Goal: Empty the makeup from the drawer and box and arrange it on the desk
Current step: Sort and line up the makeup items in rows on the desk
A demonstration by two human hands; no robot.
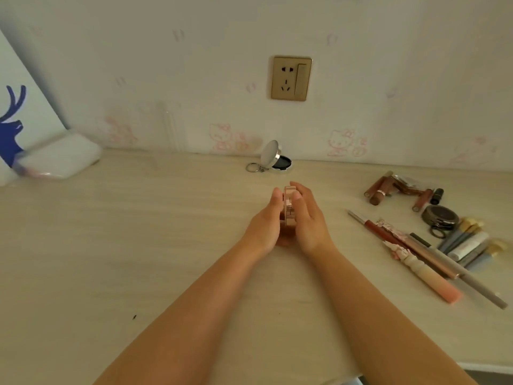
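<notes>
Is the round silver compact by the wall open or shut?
Open. The silver compact's lid stands tilted up, exposing the dark pan beneath, next to a key ring.

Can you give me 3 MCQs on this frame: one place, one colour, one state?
1. Where is the rose-gold compact?
A. between both hands
B. beside the wall socket
C. among the pencils

2. What colour is the deer print at the left?
A. red
B. blue
C. green

3. What state is the round lidded cap set in the desk?
A. lid flat
B. lid missing
C. lid tilted up

Key: 1 A, the left hand and right hand press its two sides. 2 B, the antlered shape is dark blue. 3 C, the silver lid stands raised over a dark opening.
</notes>
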